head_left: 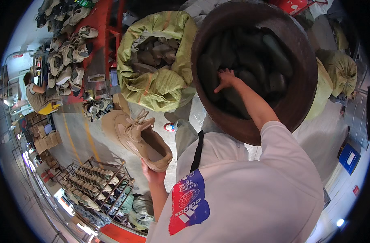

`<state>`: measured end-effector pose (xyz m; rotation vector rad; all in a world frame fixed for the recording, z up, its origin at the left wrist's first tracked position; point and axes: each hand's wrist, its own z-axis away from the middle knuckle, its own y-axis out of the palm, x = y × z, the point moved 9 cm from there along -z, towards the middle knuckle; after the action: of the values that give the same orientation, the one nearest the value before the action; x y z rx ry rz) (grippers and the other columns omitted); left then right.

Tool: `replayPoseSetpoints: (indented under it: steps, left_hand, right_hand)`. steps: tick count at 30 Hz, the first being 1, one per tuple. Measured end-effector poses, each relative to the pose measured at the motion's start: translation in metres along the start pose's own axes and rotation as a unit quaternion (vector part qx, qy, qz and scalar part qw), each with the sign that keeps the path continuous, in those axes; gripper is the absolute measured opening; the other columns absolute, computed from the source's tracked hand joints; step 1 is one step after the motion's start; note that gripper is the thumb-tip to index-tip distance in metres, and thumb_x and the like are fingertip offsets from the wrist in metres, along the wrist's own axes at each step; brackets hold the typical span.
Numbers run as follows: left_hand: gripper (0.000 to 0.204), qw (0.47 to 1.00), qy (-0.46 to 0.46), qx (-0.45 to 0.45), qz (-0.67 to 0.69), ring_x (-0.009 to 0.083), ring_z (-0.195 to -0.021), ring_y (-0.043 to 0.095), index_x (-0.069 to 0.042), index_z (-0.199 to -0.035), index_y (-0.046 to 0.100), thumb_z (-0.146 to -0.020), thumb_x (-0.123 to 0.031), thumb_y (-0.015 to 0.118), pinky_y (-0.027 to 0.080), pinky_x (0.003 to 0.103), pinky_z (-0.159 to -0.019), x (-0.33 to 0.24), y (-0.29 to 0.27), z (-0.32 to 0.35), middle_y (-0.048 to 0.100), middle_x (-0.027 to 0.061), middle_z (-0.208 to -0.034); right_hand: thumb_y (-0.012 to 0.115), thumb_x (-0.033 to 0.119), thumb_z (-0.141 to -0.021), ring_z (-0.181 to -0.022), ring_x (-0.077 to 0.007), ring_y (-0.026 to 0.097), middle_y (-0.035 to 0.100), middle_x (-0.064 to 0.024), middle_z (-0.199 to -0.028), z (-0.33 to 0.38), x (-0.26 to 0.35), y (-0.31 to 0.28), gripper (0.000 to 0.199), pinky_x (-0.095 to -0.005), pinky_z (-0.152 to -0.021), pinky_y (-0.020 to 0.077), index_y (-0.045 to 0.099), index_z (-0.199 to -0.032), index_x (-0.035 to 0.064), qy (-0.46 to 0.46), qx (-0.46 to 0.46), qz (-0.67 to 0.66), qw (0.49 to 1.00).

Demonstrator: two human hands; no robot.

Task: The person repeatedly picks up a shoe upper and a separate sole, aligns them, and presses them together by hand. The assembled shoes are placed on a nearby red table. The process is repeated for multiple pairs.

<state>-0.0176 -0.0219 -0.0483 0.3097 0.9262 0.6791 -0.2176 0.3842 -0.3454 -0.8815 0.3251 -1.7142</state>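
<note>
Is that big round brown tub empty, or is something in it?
Not empty: several dark rounded pieces show inside the tub, and the right hand reaches in over them. How deep they go, I cannot tell.

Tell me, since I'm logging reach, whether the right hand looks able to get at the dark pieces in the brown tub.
Probably yes: the right hand, spread open, is inside the brown tub over the dark pieces, and nothing visible blocks it, though contact is hard to tell.

Wearer's two hands (226, 79) (153, 174), one held shoe (132, 135), one brown barrel (301, 91), one open yellow sack (152, 92), one co-worker (40, 96)
</note>
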Motion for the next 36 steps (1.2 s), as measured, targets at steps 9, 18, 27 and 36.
replayPoseSetpoints:
  steps: [9, 18, 27, 36]
  left_hand:
    - [0.069, 0.997, -0.068, 0.014, -0.04, 0.0273, -0.141, 0.046, -0.014, -0.155, 0.038, -0.102, -0.056, 0.047, 0.039, 0.045, -0.116, 0.023, 0.014, -0.007, 0.047, 0.0076, -0.153]
    - [0.07, 0.998, -0.009, 0.053, -0.013, 0.0272, -0.139, 0.047, -0.014, -0.155, 0.038, -0.101, -0.056, 0.051, 0.04, 0.046, -0.114, 0.014, 0.015, -0.009, 0.046, 0.0071, -0.153]
    - [0.067, 0.999, 0.024, 0.046, -0.012, 0.0281, -0.139, 0.047, -0.016, -0.155, 0.037, -0.102, -0.054, 0.049, 0.041, 0.049, -0.114, 0.007, 0.029, -0.014, 0.047, 0.0065, -0.153]
    - [0.065, 0.998, 0.003, 0.054, -0.04, 0.0279, -0.14, 0.046, -0.019, -0.156, 0.036, -0.103, -0.055, 0.046, 0.041, 0.05, -0.114, 0.007, 0.025, -0.012, 0.045, 0.0055, -0.154]
  right_hand:
    - [0.087, 0.067, -0.054, -0.149, -0.0379, 0.033, 0.044, -0.0213, -0.155, -0.006, 0.006, 0.011, 0.135, -0.0563, -0.124, 0.0094, 0.028, -0.158, 0.0046, -0.05, 0.02, -0.122, 0.991]
    - [0.08, 0.07, -0.067, -0.122, -0.0388, 0.061, 0.061, -0.0239, -0.135, 0.023, 0.03, -0.009, 0.107, -0.0459, -0.103, 0.0499, 0.049, -0.141, -0.0014, -0.002, -0.021, -0.069, 0.997]
    - [0.083, 0.032, -0.072, -0.101, -0.0391, 0.067, 0.066, -0.0226, -0.109, 0.047, 0.05, 0.045, 0.061, -0.0467, -0.089, 0.0556, 0.057, -0.118, -0.0011, -0.037, -0.141, 0.049, 0.988]
    - [0.077, 0.032, -0.079, -0.109, -0.0426, 0.064, 0.066, -0.0229, -0.107, 0.067, 0.021, 0.067, 0.06, -0.0494, -0.092, 0.0552, 0.054, -0.122, -0.0039, 0.06, -0.204, -0.078, 0.974]
